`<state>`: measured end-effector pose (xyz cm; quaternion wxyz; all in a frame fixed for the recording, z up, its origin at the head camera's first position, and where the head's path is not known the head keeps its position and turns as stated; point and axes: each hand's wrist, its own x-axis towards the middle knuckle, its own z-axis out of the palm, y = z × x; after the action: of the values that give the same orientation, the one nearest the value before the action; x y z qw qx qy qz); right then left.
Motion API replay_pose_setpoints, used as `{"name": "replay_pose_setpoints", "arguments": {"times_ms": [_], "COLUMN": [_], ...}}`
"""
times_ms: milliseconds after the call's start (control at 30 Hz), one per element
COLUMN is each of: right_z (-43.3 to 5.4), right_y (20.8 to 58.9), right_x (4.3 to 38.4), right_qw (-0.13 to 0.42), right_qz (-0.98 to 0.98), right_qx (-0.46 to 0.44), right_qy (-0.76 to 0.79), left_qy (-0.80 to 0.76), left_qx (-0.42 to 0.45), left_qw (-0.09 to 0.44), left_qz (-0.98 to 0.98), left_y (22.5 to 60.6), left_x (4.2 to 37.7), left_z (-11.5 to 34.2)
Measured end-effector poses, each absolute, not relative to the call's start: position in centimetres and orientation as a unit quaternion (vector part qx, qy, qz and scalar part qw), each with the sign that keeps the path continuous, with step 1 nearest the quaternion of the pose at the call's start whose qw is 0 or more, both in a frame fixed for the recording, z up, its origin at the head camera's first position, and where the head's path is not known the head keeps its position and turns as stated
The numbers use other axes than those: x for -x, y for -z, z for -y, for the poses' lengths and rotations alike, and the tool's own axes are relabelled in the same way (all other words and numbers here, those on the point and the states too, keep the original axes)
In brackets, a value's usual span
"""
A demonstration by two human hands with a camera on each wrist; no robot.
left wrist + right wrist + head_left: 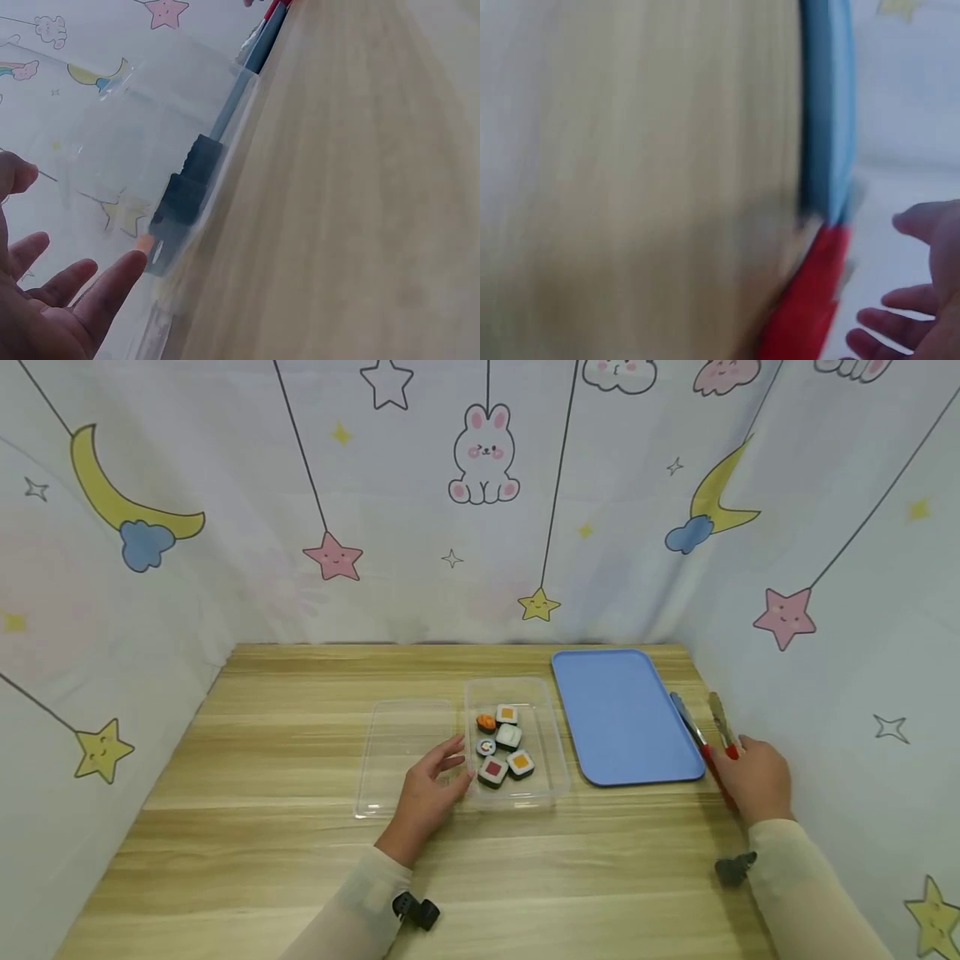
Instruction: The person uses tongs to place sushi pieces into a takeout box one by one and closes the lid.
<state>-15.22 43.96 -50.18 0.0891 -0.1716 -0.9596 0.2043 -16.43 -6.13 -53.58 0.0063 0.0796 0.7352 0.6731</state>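
Note:
A clear plastic box (556, 739) holds several toy sushi pieces, among them square rolls such as one with a red centre (492, 771) and a small orange-topped piece (486, 722). My left hand (429, 783) is at the box's left wall, fingers spread and loosely bent, fingertips right at the side. Over at the right, my right hand (756, 779) reaches over the red-handled metal tongs (691, 720). In the right wrist view its fingers are extended beside the tongs' red handle (802, 300), with a gap between them. The tongs lie spread, tips pointing away from me.
Left of the box lies a clear lid (386, 731), partly behind my left hand. A blue tray (626, 714) lies between the box and the tongs. Printed curtains (420, 593) rise along the back and both sides of the wooden table (300, 735).

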Motion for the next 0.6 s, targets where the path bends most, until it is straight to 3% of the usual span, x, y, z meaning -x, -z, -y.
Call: {"name": "replay_pose_setpoints", "arguments": {"times_ms": [167,433,500,600], "right_z": [-39.1,-26.7,-23.1,-18.1], "right_y": [47.7,44.5,44.2,43.7], "right_x": [15.7,15.9,15.7,15.1], "right_qw": [0.147,0.137,0.115,0.037], "right_qz": [0.955,0.895,0.868,0.829], "right_qx": [0.1,-0.03,-0.071,-0.113], "right_qy": [-0.239,-0.423,-0.478,-0.547], "left_qy": [-0.667,-0.559,-0.538,-0.521], "left_qx": [-0.085,-0.052,-0.035,-0.02], "left_qw": [-0.042,-0.147,-0.156,-0.147], "left_qz": [-0.739,-0.814,-0.827,-0.841], "left_y": [53.1,53.3,53.4,53.6], "left_x": [17.0,17.9,18.0,18.1], "left_z": [8.1,12.6,13.4,14.1]}}
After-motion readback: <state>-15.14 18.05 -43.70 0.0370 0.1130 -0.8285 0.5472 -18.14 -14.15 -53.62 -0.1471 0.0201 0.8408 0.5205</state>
